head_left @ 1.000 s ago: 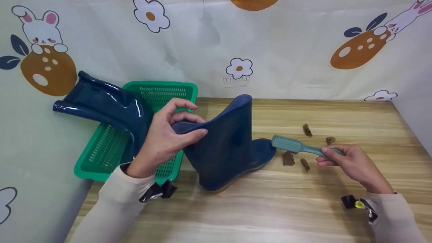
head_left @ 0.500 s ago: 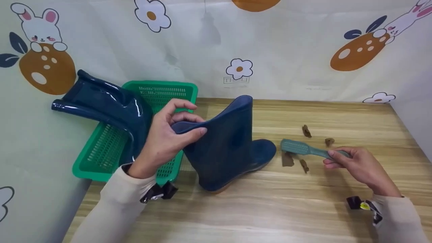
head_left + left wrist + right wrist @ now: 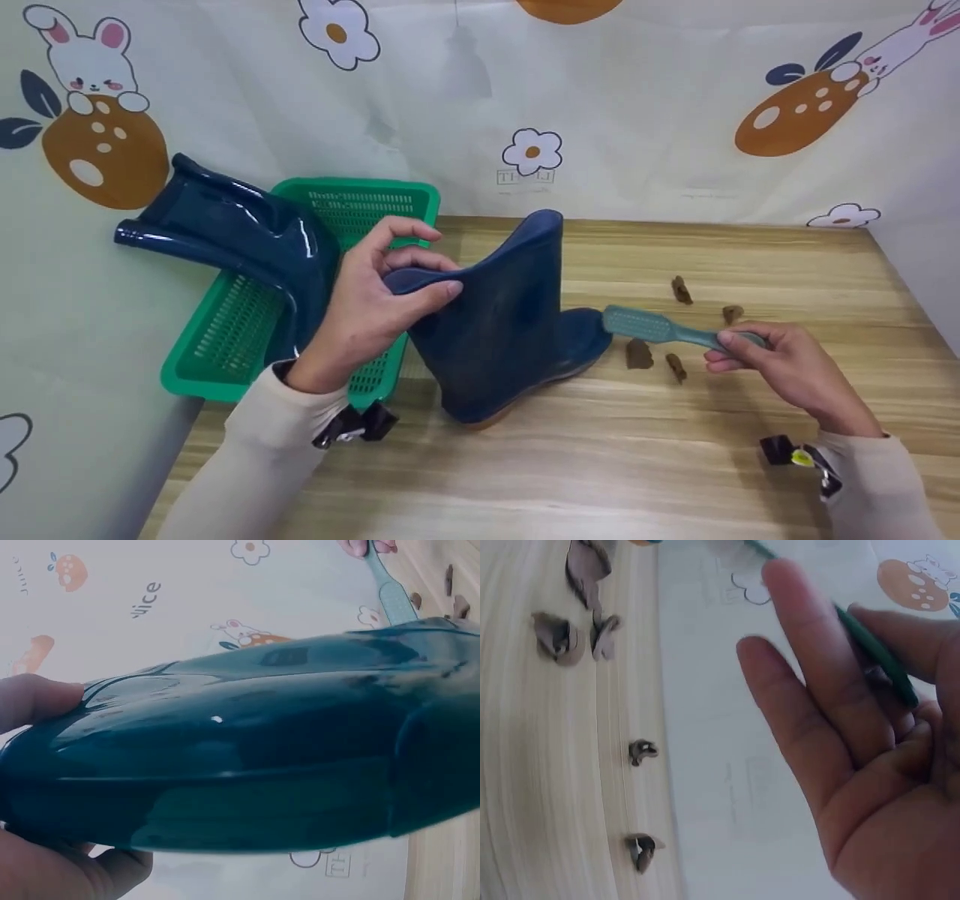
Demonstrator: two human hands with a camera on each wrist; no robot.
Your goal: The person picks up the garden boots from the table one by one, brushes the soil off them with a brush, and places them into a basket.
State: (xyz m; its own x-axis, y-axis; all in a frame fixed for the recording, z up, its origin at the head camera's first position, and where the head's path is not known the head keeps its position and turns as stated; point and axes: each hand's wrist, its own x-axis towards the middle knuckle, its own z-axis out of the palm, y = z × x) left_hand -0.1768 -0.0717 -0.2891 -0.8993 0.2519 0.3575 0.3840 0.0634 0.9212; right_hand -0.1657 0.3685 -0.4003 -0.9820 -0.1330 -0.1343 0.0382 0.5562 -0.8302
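Note:
A dark blue rubber boot (image 3: 499, 337) stands on the wooden table, its toe pointing right. My left hand (image 3: 367, 300) grips the rim of its shaft, thumb on the near side and fingers toward the opening. In the left wrist view the boot's glossy shaft (image 3: 240, 742) fills the middle. My right hand (image 3: 787, 367) pinches the handle of a grey-green brush (image 3: 637, 324). The brush head is at the boot's toe; whether its underside touches is hidden. In the right wrist view the handle (image 3: 877, 652) lies between thumb and fingers.
A green plastic basket (image 3: 187, 386) on the left holds a second blue boot (image 3: 247, 225), which leans out over its rim. Several brown scraps (image 3: 640, 354) lie on the table (image 3: 600, 480) right of the toe. A patterned sheet (image 3: 637, 90) covers the wall behind.
The right hand drew the brush right, off the toe, then brought it back left to the toe. The left hand and the boot stay nearly in place.

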